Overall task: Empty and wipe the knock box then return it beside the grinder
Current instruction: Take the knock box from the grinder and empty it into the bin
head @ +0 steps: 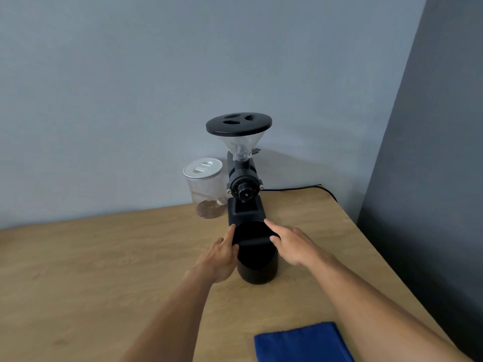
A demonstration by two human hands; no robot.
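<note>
The knock box (257, 265) is a black round tub with a bar across its open top. It stands upright on the wooden table (104, 270), right in front of the black grinder (244, 189). My left hand (222, 257) presses against its left side, with the index finger at the rim and the thumb on the wall. On the right side, my right hand (295, 244) has its index finger and thumb touching the rim near the end of the bar. The inside of the box is too dark to see. A folded blue cloth (300, 343) lies at the near table edge.
A clear jar (205, 184) with a white lid and some coffee beans stands left of the grinder against the wall. The grinder's black cable (300, 188) runs right along the back edge. A dark wall (431, 178) borders the table's right side.
</note>
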